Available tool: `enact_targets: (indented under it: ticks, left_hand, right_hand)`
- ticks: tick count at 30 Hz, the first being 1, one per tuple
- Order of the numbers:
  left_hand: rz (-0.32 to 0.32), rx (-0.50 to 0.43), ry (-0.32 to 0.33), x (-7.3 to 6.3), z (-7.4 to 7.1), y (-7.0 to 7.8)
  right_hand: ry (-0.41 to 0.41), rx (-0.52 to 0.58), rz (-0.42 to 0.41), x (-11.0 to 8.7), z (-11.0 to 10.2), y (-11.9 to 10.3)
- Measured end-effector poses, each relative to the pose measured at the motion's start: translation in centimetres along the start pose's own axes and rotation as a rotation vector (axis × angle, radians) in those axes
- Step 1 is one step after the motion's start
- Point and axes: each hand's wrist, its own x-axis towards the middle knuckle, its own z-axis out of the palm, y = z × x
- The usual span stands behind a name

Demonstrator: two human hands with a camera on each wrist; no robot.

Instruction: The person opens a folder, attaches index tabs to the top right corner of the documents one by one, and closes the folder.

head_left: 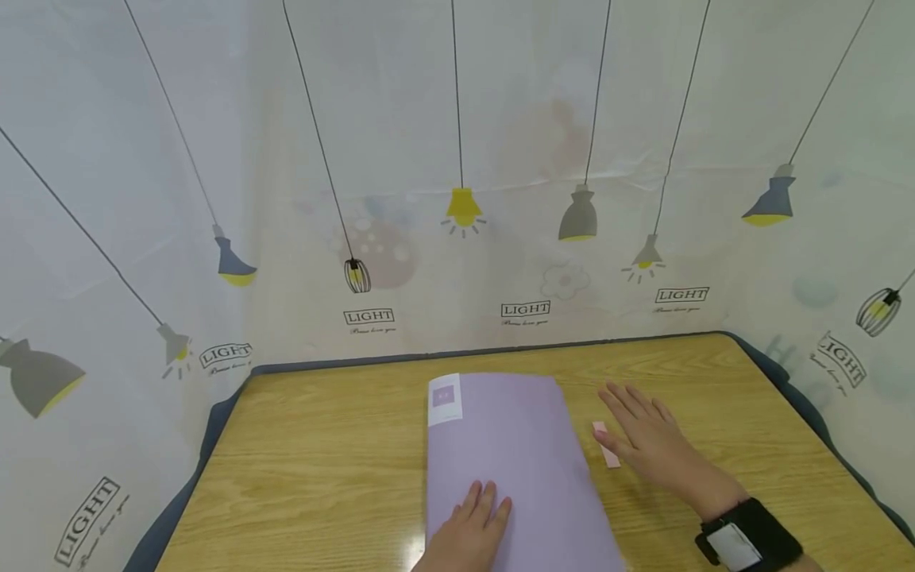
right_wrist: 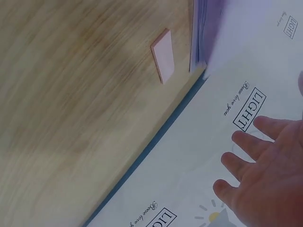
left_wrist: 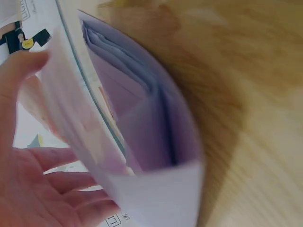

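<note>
A light purple file folder (head_left: 525,453) lies on the table, with a white label (head_left: 446,409) at its far left corner. My left hand (head_left: 468,531) rests on its cover, fingers fairly straight. In the left wrist view, the folder (left_wrist: 137,123) shows an open edge with layered purple sheets or pockets inside, and my thumb and fingers lie against its cover. To the folder's right is a small pale pink strip (head_left: 608,446), flat on the wood. My right hand (head_left: 656,451) is beside and partly over that strip, fingers extended, holding nothing.
The wood-patterned table (head_left: 322,453) has a dark edge (head_left: 343,365). Behind and around it hangs a pale cloth (head_left: 429,95) printed with lamps and the word LIGHT. A black band (head_left: 765,536) circles my right wrist.
</note>
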Motion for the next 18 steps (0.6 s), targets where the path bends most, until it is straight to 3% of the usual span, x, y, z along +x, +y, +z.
enact_targets:
  ticks: [3,10,14,18]
  left_hand:
    - [0.007,-0.055,0.028,-0.3,-0.3,-0.5]
    - [0.072,-0.028,0.318,-1.0,0.7,-1.3]
    - [0.086,-0.024,0.355,-1.2,0.8,-1.5]
    - [0.096,-0.052,0.352,-1.5,0.8,-1.7]
  right_hand:
    - [0.003,-0.027,-0.035,-0.1,0.2,0.2]
    - [-0.042,-0.119,-0.225,-0.6,2.4,1.5]
    - [-0.078,-0.093,-0.318,-1.6,4.1,1.5]
    - [-0.107,-0.135,-0.347,-2.4,5.4,1.3]
